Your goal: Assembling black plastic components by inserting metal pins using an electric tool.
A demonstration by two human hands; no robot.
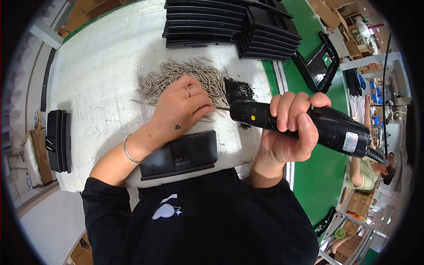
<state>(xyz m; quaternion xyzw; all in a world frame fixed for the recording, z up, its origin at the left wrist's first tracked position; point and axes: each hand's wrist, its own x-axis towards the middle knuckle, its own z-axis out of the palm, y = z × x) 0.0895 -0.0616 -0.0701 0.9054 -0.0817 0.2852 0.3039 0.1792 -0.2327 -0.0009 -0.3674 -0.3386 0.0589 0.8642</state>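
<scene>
My right hand (293, 128) is wrapped around a black electric screwdriver (333, 130), held level with its thin bit (222, 108) pointing left. At the bit's end, the thumb and forefinger of my left hand (181, 104) are pinched together. What they hold there is too small and covered to make out. Just beyond and partly under that hand lies a heap of long silvery metal pins or screws (176, 68). A pile of small black screws (238, 90) borders the heap on its right. Close to my body rests a black plastic panel (194, 152), below my left wrist.
Stacked black plastic panels (203, 24) stand at the far side of the white padded surface (101, 66). More black panels (58, 141) sit at its left edge. A green belt (309, 185) runs along the right, carrying a black frame (318, 64). Another person (369, 172) is farther right.
</scene>
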